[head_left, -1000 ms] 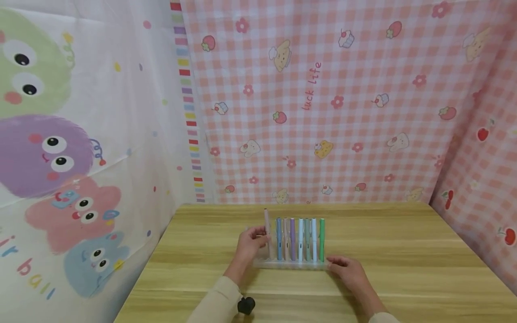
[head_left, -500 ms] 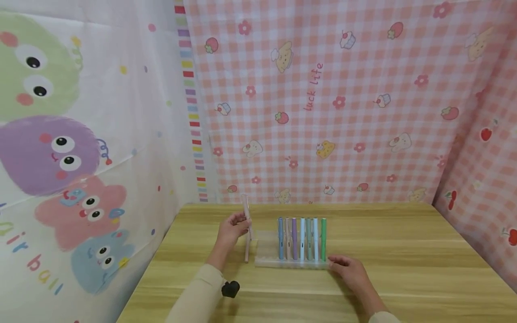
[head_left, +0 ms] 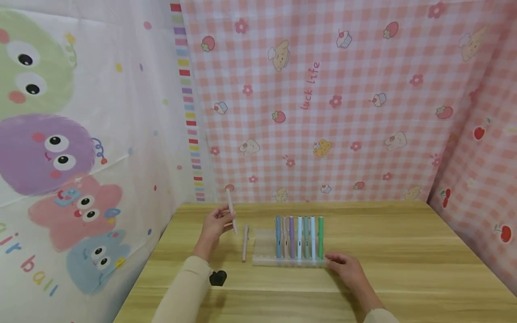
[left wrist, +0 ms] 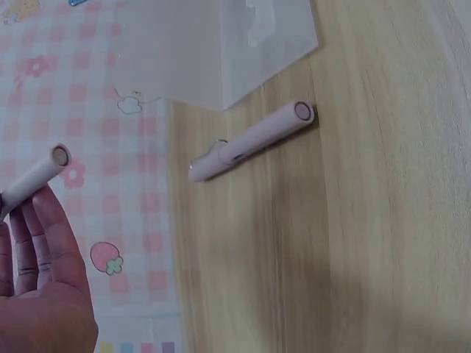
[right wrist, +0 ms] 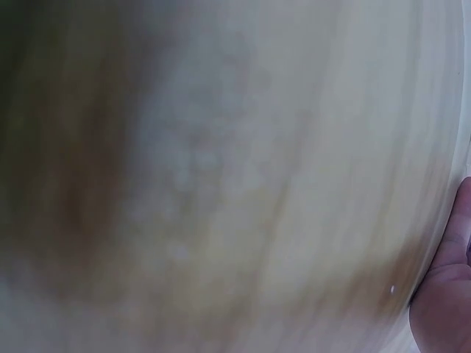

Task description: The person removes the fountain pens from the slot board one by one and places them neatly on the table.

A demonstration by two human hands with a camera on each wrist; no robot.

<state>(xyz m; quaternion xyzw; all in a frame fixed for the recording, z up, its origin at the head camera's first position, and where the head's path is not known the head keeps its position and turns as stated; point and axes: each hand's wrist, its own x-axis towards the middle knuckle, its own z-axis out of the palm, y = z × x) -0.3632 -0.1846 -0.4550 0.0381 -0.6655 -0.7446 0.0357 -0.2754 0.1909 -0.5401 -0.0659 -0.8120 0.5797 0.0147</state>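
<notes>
My left hand [head_left: 216,225] pinches a pale pink pen [head_left: 231,208], held tilted above the table toward the back left. In the left wrist view, one round end of this pen [left wrist: 40,175] juts past the fingers. A second pale pink pen [head_left: 245,244] with a metal clip lies on the table, between that hand and a clear plastic pen rack [head_left: 262,261]. Several pens, including a blue pen [head_left: 278,237], a purple pen [head_left: 292,237] and a green pen [head_left: 321,237], are lined up in the rack. At its right end, my right hand [head_left: 345,265] holds the corner between thumb and fingers.
The wood-grain table [head_left: 404,260] ends at the back against a pink checked cloth [head_left: 363,170]. A white cloth [head_left: 137,179] with cartoon figures hangs on the left. A black piece [head_left: 218,278] sits by the left sleeve.
The left hand has drawn the pale pink pen out of the rack's left end and carried it left and back. The pen on the table has come into view. The right hand stays put.
</notes>
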